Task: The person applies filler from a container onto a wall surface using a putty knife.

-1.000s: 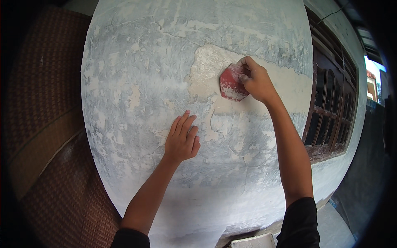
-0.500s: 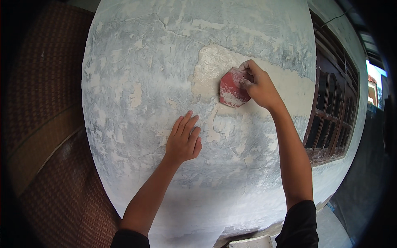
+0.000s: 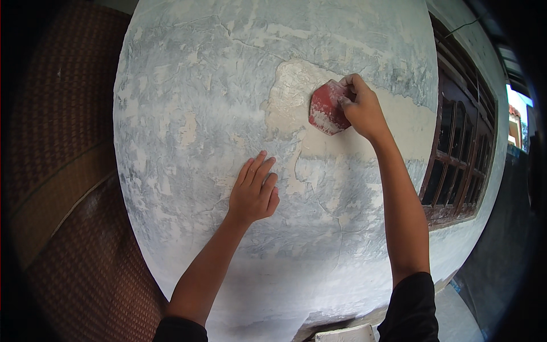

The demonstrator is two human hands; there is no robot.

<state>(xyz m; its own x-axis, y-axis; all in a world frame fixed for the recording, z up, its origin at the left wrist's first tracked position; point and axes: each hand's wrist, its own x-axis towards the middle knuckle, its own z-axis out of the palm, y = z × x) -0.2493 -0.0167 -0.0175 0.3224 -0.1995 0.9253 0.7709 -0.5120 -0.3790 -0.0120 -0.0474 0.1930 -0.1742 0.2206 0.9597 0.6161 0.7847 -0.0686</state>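
My right hand (image 3: pixel 360 107) pinches a red putty scraper (image 3: pixel 329 108) by its upper right edge. The scraper is a flat, many-sided plate smeared with pale putty, and it lies against the wall (image 3: pixel 188 188). Around it spreads a cream-coloured patch of putty (image 3: pixel 288 94), thick and wet-looking at the left, smoother to the right (image 3: pixel 399 128). Lower and to the left, my left hand (image 3: pixel 253 188) rests on the wall with its fingers stretched out, holding nothing. The rest of the wall is mottled grey and white, with thin cracks.
A dark wooden window with panes (image 3: pixel 456 154) borders the wall on the right. Brown woven matting (image 3: pixel 85 228) hangs along the left. At the bottom, below the wall, shows part of a white container (image 3: pixel 345 334).
My right hand has moved the scraper slightly up and to the right across the putty patch. My left hand stays in the same place on the wall.
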